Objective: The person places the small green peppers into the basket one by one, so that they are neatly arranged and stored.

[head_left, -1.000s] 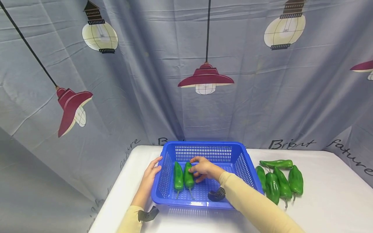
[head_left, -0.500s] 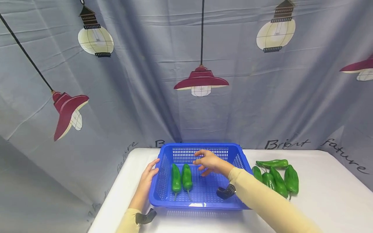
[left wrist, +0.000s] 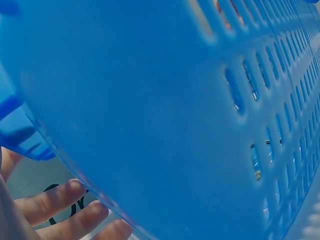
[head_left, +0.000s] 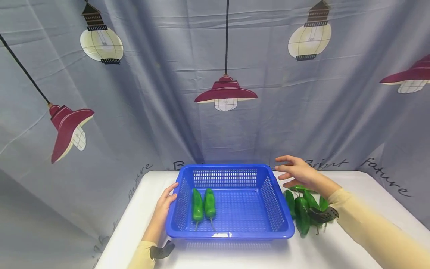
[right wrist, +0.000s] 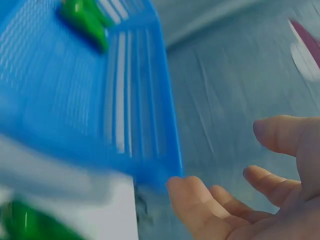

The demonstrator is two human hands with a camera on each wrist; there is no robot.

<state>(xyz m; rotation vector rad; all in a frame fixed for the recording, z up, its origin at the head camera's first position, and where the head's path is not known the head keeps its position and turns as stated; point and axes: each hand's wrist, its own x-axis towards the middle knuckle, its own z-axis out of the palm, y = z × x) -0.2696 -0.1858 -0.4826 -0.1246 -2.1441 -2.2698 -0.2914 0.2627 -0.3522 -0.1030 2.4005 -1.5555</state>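
Observation:
In the head view a blue plastic basket [head_left: 235, 234] stands on the white table. Two green peppers, one left [head_left: 197, 206] and one right [head_left: 209, 203], lie side by side in its left part. My left hand [head_left: 162, 205] rests against the basket's left side, fingertips at the rim; the left wrist view has its fingers [left wrist: 52, 200] spread along the basket edge. Past the right rim, my right hand [head_left: 299, 173] hovers with spread fingers and holds nothing. Beneath it lies a pile of green peppers [head_left: 303, 216], partly covered by the hand and wrist strap.
Behind the table hangs a grey-blue curtain [head_left: 231, 134] printed with lamps and lettering. White table surface [head_left: 366, 209] extends right of the pepper pile and along the front of the basket.
My right hand has let go of the right-hand pepper in the basket, lifted, and moved right over the rim to above the pile. The left hand stays at the basket's left side.

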